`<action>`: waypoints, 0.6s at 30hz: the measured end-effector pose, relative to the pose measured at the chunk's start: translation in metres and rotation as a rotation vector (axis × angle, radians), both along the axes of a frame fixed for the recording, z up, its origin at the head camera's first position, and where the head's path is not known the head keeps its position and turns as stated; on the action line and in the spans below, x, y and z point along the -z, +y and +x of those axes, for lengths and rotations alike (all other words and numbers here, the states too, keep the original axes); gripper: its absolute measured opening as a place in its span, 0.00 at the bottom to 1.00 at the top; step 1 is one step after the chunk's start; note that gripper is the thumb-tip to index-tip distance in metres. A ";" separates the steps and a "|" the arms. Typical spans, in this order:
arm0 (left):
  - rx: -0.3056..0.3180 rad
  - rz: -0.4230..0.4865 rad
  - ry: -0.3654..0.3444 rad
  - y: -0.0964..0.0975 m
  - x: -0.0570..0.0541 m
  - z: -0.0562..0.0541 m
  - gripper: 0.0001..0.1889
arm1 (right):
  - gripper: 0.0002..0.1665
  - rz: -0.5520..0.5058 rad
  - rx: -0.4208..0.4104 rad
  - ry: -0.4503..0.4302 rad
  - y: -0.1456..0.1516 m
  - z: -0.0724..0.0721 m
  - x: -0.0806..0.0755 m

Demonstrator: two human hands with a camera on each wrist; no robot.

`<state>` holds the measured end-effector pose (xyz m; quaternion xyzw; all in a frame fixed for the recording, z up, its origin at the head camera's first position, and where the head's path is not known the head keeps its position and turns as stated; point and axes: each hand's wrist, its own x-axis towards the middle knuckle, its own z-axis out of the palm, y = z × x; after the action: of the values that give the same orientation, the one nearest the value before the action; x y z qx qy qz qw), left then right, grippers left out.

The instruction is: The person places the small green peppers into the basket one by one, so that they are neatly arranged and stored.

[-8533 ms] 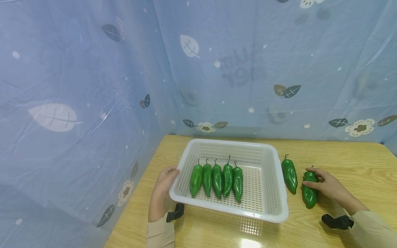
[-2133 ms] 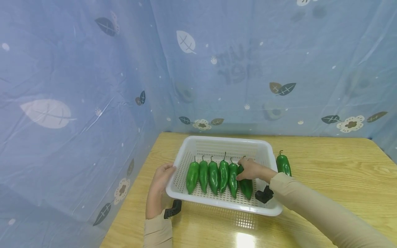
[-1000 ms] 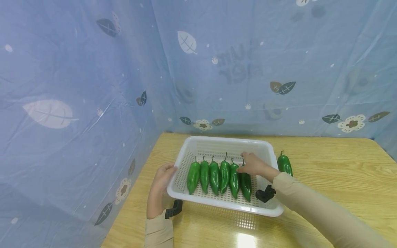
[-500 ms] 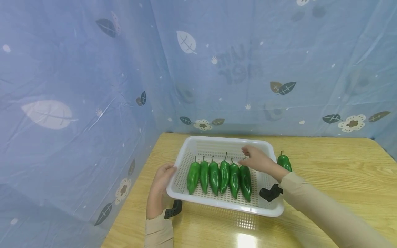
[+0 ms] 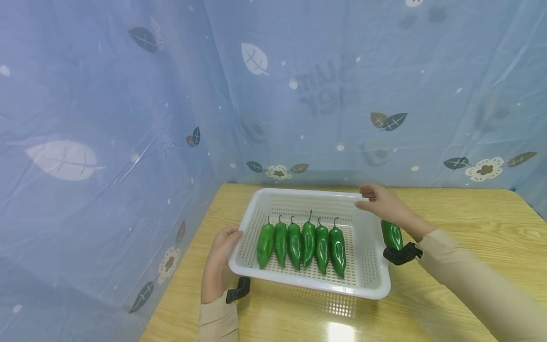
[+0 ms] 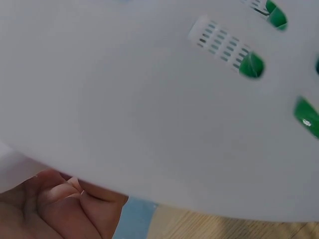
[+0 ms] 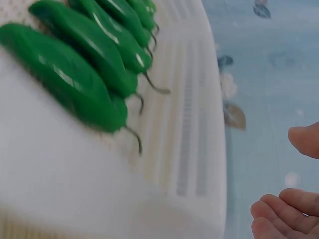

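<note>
A white plastic basket (image 5: 371, 247) holds several green peppers (image 5: 295, 246) side by side, stems pointing to its far side. My left hand (image 5: 221, 246) grips the basket's left rim; in the left wrist view its curled fingers (image 6: 70, 209) show at the white rim. My right hand (image 5: 391, 206) is above the basket's far right corner, with thumb and fingers apart and nothing between them. In the right wrist view the thumb (image 7: 305, 140) and fingertips stand beyond the rim. One more green pepper (image 5: 392, 235) lies on the table right of the basket, partly hidden by the right hand and wrist.
The wooden table (image 5: 461, 228) carries the basket. A blue patterned curtain (image 5: 307, 118) stands along the table's back and left side. Black wrist devices (image 5: 401, 254) sit by both cuffs.
A pepper from the table now lies at the right end of the row in the basket. My right hand has let go of it and moved up and right. The left hand keeps its hold.
</note>
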<state>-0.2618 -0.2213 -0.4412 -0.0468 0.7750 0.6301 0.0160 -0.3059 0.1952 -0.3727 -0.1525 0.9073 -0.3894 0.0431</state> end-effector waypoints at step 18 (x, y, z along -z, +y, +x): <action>-0.004 0.007 -0.006 -0.001 0.002 0.000 0.19 | 0.38 0.131 0.073 -0.082 0.066 -0.018 0.036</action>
<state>-0.2622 -0.2222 -0.4434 -0.0503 0.7727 0.6325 0.0171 -0.3237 0.2611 -0.4084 -0.0999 0.9332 -0.3366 0.0760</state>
